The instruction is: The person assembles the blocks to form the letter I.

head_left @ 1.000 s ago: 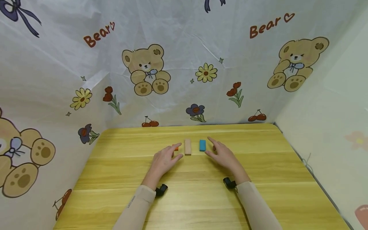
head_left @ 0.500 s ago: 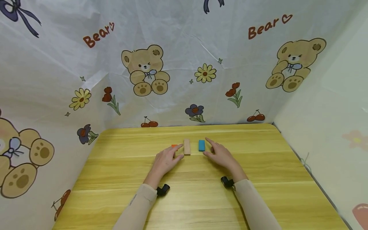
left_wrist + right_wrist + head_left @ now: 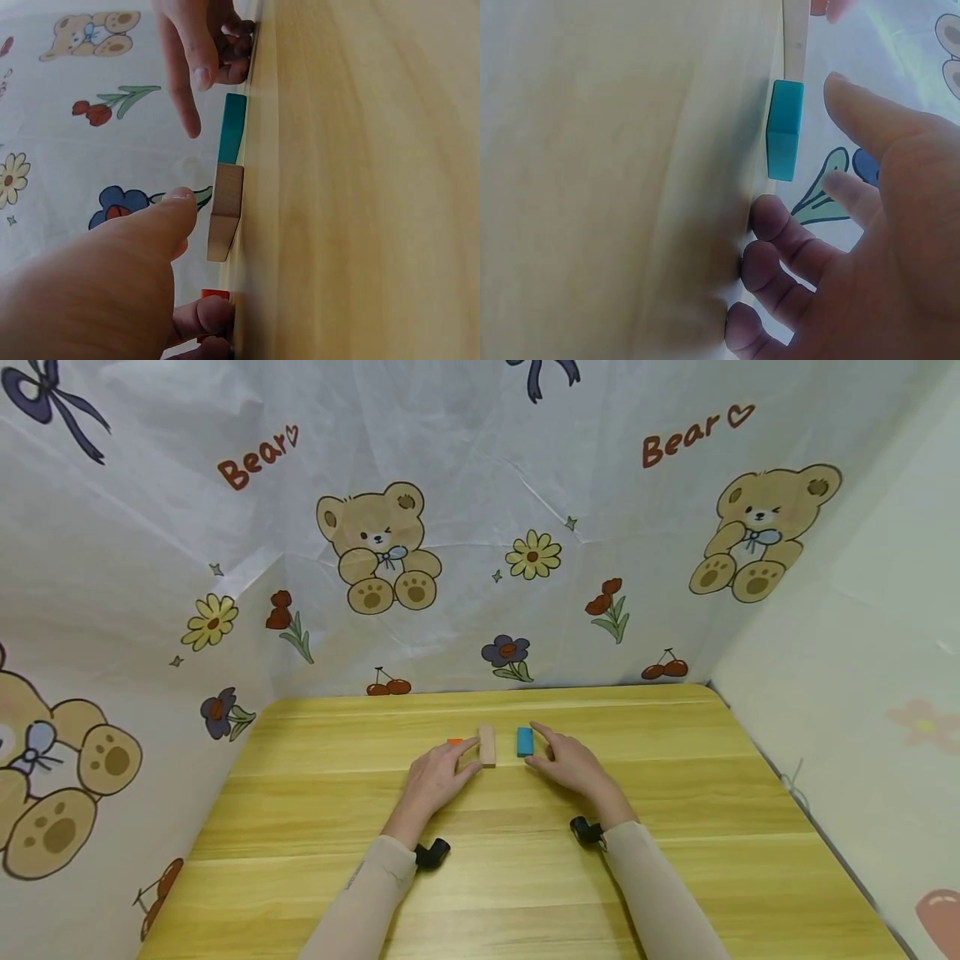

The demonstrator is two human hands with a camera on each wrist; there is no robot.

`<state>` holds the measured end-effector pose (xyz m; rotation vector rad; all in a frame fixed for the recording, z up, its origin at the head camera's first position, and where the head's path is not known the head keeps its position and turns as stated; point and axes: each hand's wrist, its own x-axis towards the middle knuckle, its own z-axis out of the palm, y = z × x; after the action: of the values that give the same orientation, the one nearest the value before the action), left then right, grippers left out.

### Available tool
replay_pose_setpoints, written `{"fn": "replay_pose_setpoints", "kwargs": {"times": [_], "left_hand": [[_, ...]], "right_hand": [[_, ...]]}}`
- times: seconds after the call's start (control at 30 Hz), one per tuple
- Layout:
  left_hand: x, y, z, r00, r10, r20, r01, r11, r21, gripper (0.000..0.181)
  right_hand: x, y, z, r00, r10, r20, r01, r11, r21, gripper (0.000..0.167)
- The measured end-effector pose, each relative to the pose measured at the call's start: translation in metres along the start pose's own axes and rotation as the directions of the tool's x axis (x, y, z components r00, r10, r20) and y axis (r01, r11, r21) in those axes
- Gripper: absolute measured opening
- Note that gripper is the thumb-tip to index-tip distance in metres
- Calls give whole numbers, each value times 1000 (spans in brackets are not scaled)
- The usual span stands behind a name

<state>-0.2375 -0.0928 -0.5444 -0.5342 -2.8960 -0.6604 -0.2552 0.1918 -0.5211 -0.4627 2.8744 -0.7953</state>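
A plain wooden block [image 3: 487, 746] lies on the table with a blue block [image 3: 525, 742] a short gap to its right. Left of the wooden block, a small orange block [image 3: 454, 742] is mostly hidden behind my left hand [image 3: 433, 778]. That hand's thumb and index finger are parted beside the wooden block, and it grips nothing. My right hand [image 3: 576, 768] is at the right side of the blue block, thumb and index finger spread near it. In the right wrist view, its other fingertips [image 3: 760, 266] rest on the table and the blue block [image 3: 784, 131] stands apart from the thumb.
The wood-grain table [image 3: 495, 877] runs back to a white curtain [image 3: 465, 527] printed with bears and flowers. A pale wall sheet [image 3: 862, 693] borders the right side. Each wrist bears a small black camera [image 3: 432, 855].
Both hands have shifted slightly inward, the left toward the wooden block and the right toward the blue one. The orange block is more covered by my left hand. The blocks stay in place.
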Motion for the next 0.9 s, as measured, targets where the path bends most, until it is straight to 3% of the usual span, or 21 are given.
{"fn": "replay_pose_setpoints", "kwargs": {"times": [0.43, 0.9], "left_hand": [[7, 3, 4, 998, -47, -36, 47, 999, 1, 45], [11, 8, 9, 998, -46, -41, 49, 996, 77, 41]], "right_hand": [[6, -5, 0, 998, 63, 20, -63, 998, -12, 74], [9, -7, -1, 992, 124, 19, -123, 992, -37, 72]]}}
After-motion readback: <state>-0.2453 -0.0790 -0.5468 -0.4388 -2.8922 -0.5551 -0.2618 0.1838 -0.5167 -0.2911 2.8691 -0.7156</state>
